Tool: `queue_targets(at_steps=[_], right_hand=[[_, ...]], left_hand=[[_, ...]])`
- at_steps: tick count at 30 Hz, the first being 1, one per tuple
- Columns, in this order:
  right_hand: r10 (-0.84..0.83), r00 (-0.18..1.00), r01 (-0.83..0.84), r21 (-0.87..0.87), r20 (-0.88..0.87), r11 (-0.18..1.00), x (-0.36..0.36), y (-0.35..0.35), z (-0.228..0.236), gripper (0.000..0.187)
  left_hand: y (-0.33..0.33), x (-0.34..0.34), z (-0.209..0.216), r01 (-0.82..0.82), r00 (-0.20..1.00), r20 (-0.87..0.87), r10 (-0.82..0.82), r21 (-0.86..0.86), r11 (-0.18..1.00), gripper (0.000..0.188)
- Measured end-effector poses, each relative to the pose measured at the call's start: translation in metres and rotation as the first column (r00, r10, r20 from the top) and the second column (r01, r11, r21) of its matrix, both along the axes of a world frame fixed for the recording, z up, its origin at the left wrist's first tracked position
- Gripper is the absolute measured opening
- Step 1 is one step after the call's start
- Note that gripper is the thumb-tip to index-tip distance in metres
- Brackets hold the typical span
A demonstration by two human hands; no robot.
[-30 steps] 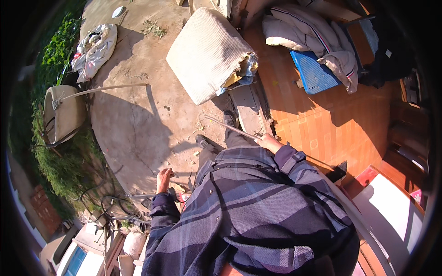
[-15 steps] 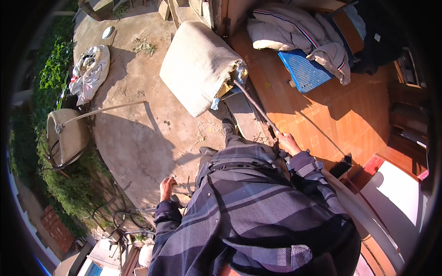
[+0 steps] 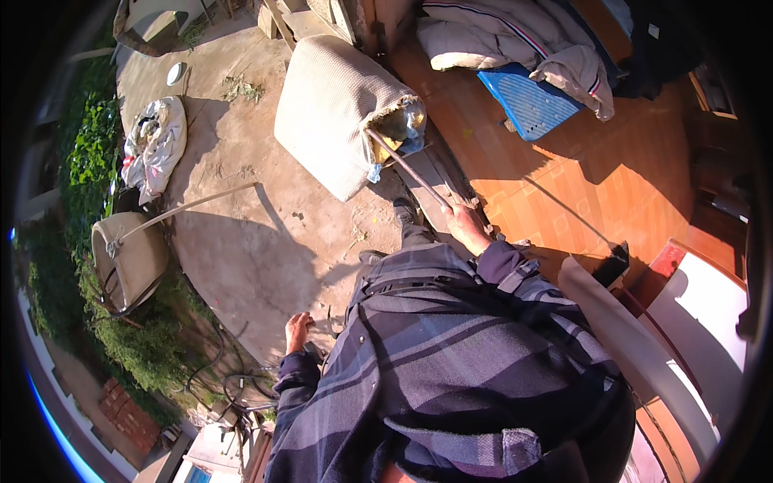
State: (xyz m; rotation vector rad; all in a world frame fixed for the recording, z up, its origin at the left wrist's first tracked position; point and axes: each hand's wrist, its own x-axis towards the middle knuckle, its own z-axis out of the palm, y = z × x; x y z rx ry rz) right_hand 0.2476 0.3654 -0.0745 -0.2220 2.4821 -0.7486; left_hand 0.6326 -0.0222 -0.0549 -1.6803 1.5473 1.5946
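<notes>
My right hand [image 3: 465, 229] is closed around a thin wooden stick [image 3: 419, 177]. The stick's far end reaches the frayed open end of a large cream woven sack [image 3: 326, 117]. Yellow and blue material shows at that opening; I cannot tell whether the stick's tip goes in. The sack lies on its side on the concrete, ahead of my feet. My left hand [image 3: 298, 332] hangs low on the left with its fingers curled. What it holds, if anything, is hidden.
At the left stand a cut-open tub [image 3: 133, 258] with a long pole [image 3: 193, 205] and a white crumpled bag [image 3: 155, 149]. On the right, a tiled floor [image 3: 555, 193] bears a blue board [image 3: 523, 101] under a grey padded coat [image 3: 483, 36]. A broom [image 3: 613, 262] lies near the white panel.
My right hand has moved forward and left with the stick. The stick's far end has shifted left across the sack's opening, which now gapes wider. My left hand has hardly moved.
</notes>
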Motion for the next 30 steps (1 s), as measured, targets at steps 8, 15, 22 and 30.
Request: queue_targets(at_steps=[8,15,22,30], right_hand=[[-0.035,0.997,0.027,0.118,0.065,0.993,-0.013,0.052,0.015,0.046],[0.044,0.995,-0.065,0.252,0.089,0.966,-0.080,0.052,-0.004,0.049],[0.167,0.965,-0.236,0.383,0.204,0.893,-0.160,-0.004,0.014,0.048],[0.457,0.882,-0.457,0.455,0.120,0.764,-0.228,0.017,0.062,0.044]], left_hand=[[-0.013,-0.012,-0.014,-0.007,0.996,-0.093,0.002,-0.047,0.999,0.030],[0.010,0.001,-0.018,-0.071,0.987,-0.145,0.075,0.033,0.997,0.027],[0.020,0.018,-0.007,-0.041,0.998,0.054,0.040,0.009,0.999,0.026],[0.026,0.017,-0.013,-0.049,0.999,0.012,0.050,-0.036,0.998,0.029]])
